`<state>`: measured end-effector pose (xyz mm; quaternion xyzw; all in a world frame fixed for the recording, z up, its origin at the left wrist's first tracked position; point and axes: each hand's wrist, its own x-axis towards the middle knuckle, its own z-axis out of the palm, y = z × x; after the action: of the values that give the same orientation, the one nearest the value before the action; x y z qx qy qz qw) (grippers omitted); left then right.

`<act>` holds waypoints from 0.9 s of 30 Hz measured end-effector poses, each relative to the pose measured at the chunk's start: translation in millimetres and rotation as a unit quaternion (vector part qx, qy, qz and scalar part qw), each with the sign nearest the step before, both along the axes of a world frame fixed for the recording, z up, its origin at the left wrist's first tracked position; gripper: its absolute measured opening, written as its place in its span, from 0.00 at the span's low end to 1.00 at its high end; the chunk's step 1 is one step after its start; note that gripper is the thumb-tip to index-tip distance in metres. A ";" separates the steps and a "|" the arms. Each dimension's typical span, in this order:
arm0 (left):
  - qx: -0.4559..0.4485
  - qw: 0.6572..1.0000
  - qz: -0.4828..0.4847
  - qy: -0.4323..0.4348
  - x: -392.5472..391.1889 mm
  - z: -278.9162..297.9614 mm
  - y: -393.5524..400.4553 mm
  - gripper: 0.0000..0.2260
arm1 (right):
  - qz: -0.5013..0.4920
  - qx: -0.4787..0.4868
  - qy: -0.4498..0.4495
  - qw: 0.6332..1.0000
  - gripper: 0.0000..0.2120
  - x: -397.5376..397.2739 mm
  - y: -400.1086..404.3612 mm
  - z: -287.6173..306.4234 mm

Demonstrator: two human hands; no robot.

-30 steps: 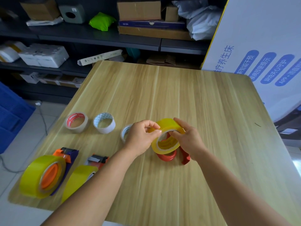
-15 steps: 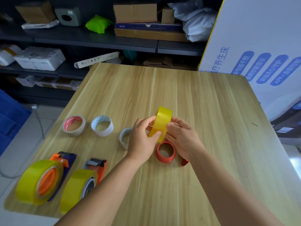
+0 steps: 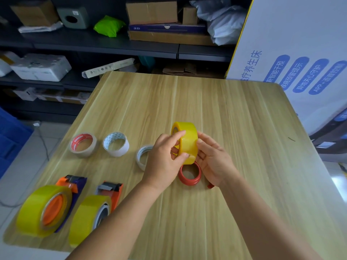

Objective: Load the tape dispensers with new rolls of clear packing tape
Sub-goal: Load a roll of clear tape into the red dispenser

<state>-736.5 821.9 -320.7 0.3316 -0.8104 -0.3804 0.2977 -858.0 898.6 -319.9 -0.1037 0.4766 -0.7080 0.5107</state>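
Both hands hold the yellow tape roll (image 3: 187, 142) on edge, above the bench (image 3: 234, 119). Left hand (image 3: 163, 158): grip pinches the roll, thumb on the tread, fingers over the near rim. Right hand (image 3: 214, 160): grip cups the roll's far side, thumb on the tread. Red dispenser (image 3: 189, 174) lies on the bench directly below the roll. Partly hidden white roll (image 3: 142, 154) just left of the left hand. Two loaded dispensers at front left: orange-cored one (image 3: 45, 207), white-cored one (image 3: 92, 214).

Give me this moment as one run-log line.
left hand: grips yellow tape roll | right hand: holds same roll | roll: upright, above red dispenser | loaded dispensers: two, near-left table
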 end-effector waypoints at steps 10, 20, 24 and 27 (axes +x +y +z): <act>-0.044 0.997 0.011 -0.057 -1.5 -1.7 -2.1 0.16 | -0.032 0.059 0.040 0.997 0.13 4.4 -2.6 -0.7; -0.039 0.993 0.012 -0.114 -3.8 -5.8 -7.0 0.08 | -0.055 0.111 0.074 0.990 0.10 8.1 -4.8 -5.5; -0.027 0.995 0.024 -0.097 -2.7 -9.5 -4.8 0.07 | -0.049 0.106 0.085 0.990 0.11 7.0 -4.0 -7.9; -0.009 0.995 0.017 -0.098 -5.0 -6.2 -9.0 0.17 | -0.048 0.109 0.092 0.989 0.10 5.7 -6.1 -5.7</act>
<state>-741.4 812.9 -326.8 0.3780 -0.8335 -0.3334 0.2265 -852.2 892.6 -325.7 -0.0889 0.6006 -0.6628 0.4382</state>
